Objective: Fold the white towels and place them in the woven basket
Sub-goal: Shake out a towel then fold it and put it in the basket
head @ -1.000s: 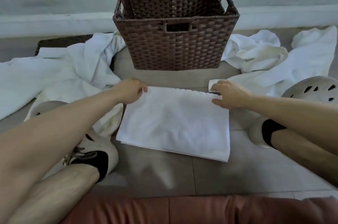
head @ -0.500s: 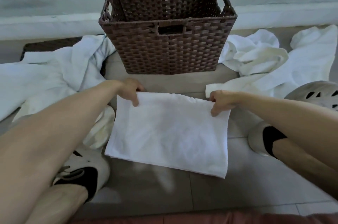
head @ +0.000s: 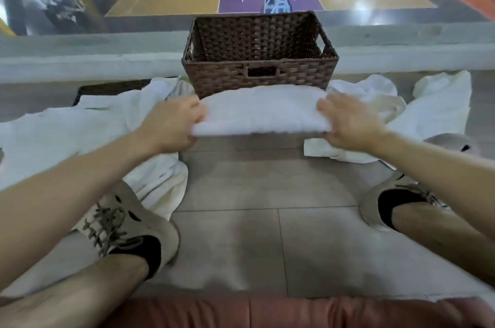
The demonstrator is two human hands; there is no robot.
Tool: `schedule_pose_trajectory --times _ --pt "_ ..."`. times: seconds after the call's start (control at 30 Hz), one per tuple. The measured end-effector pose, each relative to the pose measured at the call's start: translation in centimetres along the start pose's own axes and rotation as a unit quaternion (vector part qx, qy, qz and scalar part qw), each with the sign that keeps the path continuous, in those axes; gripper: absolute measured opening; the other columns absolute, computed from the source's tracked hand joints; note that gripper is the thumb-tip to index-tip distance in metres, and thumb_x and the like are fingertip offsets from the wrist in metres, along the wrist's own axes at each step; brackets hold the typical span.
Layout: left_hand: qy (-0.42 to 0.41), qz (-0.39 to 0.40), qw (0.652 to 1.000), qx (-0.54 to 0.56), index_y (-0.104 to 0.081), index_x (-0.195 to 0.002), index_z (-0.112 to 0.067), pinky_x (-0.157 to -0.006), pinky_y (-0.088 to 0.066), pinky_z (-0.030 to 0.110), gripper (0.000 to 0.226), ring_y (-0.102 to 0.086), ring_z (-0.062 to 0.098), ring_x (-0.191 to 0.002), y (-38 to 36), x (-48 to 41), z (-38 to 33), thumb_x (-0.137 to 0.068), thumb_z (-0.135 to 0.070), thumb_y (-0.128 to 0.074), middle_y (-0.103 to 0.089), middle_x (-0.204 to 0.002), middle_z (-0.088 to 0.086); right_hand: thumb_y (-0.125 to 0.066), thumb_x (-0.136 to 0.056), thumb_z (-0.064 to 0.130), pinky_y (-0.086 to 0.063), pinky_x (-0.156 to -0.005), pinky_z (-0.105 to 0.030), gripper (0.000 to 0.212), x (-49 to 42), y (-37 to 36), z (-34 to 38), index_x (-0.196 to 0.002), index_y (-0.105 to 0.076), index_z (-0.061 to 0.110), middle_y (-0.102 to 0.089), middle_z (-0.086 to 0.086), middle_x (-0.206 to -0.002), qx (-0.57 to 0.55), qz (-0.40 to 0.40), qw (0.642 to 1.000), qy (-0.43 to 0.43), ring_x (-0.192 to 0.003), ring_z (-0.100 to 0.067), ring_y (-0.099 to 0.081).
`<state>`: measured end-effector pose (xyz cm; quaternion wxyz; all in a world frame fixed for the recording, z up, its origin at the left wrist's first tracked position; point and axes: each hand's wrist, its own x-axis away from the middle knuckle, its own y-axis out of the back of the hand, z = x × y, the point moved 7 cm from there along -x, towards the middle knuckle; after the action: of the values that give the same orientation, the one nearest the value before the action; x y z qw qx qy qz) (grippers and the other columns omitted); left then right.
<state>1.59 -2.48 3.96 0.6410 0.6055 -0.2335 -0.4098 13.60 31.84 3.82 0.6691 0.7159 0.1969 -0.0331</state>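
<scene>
Before the woven basket (head: 261,59), hands hold a folded towel (head: 261,111).

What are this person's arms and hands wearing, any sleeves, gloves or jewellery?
Nothing shows on them. The left hand and right hand are bare, with no gloves, and no rings can be made out. The left forearm and right forearm are bare as far as the picture's edge: no sleeve, watch or bracelet in view. The picture is slightly blurred, so small marks could be missed.

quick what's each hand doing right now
Left hand: closed, gripping the left end of the folded white towel.
Right hand: closed, gripping the towel's right end, lifted in front of the woven basket.
</scene>
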Motion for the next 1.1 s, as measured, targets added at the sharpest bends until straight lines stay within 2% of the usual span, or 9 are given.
schedule_pose_trajectory --times 0.1,0.23,0.33,0.43,0.53,0.6,0.77,0.93,1.1 --pt "0.003 0.122 0.992 -0.044 -0.058 -0.113 -0.017 -0.057 -0.048 0.041 0.048 -0.062 0.035 -0.089 -8.1 4.7 -4.6 -0.070 -0.020 -0.078 -0.056 -0.106 0.009 -0.068 -0.072 0.025 -0.051 -0.074 -0.048 0.052 6.0 -8.7 4.1 -0.119 -0.048 0.014 -0.058 -0.012 -0.103 0.042 0.171 0.982 0.064 -0.089 -0.037 -0.060" --pt "0.031 0.397 0.917 0.003 -0.048 -0.134 -0.029 -0.088 -0.051 0.041 0.076 -0.061 0.029 -0.119 -16.3 11.7 -9.8 -0.075 -0.071 -0.068 -0.055 -0.132 0.003 -0.036 -0.086 0.084 -0.051 -0.090 -0.044 0.077 12.8 -15.8 8.6 -0.127 -0.052 0.020 -0.062 -0.004 -0.113 0.055 0.439 0.894 0.067 -0.099 -0.028 -0.060" --pt "0.211 0.401 0.885 0.105 -0.057 -0.107 -0.029 -0.086 -0.050 0.039 0.080 -0.066 0.029 -0.111 -16.0 11.1 -7.9 -0.074 -0.099 -0.038 -0.066 -0.122 0.004 -0.015 -0.097 0.083 -0.050 -0.086 -0.041 0.079 10.1 -14.8 8.7 -0.104 -0.063 0.021 -0.065 -0.003 -0.099 0.023 0.374 0.927 0.021 -0.090 -0.025 -0.061" --pt "0.386 0.369 0.823 0.196 -0.057 -0.137 -0.010 -0.095 -0.052 0.038 0.084 -0.064 0.034 -0.125 -16.0 10.9 -4.9 -0.093 -0.081 -0.047 -0.064 -0.140 0.013 -0.013 -0.105 0.069 -0.048 -0.098 -0.042 0.074 6.9 -14.4 9.2 -0.123 -0.067 0.022 -0.063 -0.004 -0.119 0.005 0.210 0.978 -0.017 -0.109 -0.026 -0.058" --pt "0.455 0.418 0.754 0.225 -0.044 -0.153 0.000 -0.108 -0.050 0.036 0.090 -0.057 0.034 -0.139 -17.1 13.0 -5.8 -0.098 -0.070 -0.057 -0.050 -0.155 0.017 -0.022 -0.102 0.078 -0.020 -0.129 -0.057 0.076 8.0 -18.2 10.3 -0.166 -0.028 0.038 -0.020 -0.006 -0.175 -0.064 0.249 0.964 -0.076 -0.161 -0.034 -0.019" --pt "0.463 0.419 0.742 0.243 -0.042 -0.157 -0.004 -0.116 -0.043 0.037 0.097 -0.048 0.037 -0.145 -18.0 13.2 -6.7 -0.095 -0.078 -0.049 -0.041 -0.157 0.021 -0.014 -0.100 0.083 -0.001 -0.131 -0.058 0.081 9.9 -20.6 10.0 -0.169 0.000 0.043 0.012 0.001 -0.179 -0.082 0.278 0.949 -0.127 -0.165 -0.027 0.012" --pt "0.529 0.381 0.705 0.279 -0.063 -0.141 -0.016 -0.105 -0.048 0.039 0.116 -0.058 0.034 -0.132 -21.0 12.9 -5.8 -0.061 -0.100 -0.059 -0.061 -0.141 0.011 -0.005 -0.098 0.083 0.009 -0.131 -0.056 0.084 13.2 -21.5 9.0 -0.167 0.014 0.040 0.023 0.002 -0.176 -0.081 0.257 0.940 -0.208 -0.162 -0.024 0.024" --pt "0.605 0.365 0.510 0.491 -0.063 -0.112 -0.002 -0.080 -0.058 0.039 0.064 -0.073 0.035 -0.099 -19.8 11.9 -7.3 -0.084 -0.055 -0.086 -0.072 -0.106 0.017 -0.003 -0.096 0.084 0.010 -0.128 -0.061 0.085 13.7 -21.2 9.4 -0.166 0.018 0.042 0.024 -0.003 -0.176 -0.079 0.254 0.939 -0.216 -0.161 -0.029 0.026" --pt "0.572 0.306 0.551 0.526 -0.073 -0.117 0.000 -0.094 -0.063 0.053 0.049 -0.078 0.039 -0.097 -17.5 10.1 -3.9 -0.079 -0.025 -0.090 -0.080 -0.107 0.021 -0.011 -0.092 0.092 0.017 -0.122 -0.070 0.086 12.7 -21.1 11.6 -0.164 0.015 0.052 0.030 -0.009 -0.174 -0.079 0.273 0.941 -0.186 -0.157 -0.040 0.033"
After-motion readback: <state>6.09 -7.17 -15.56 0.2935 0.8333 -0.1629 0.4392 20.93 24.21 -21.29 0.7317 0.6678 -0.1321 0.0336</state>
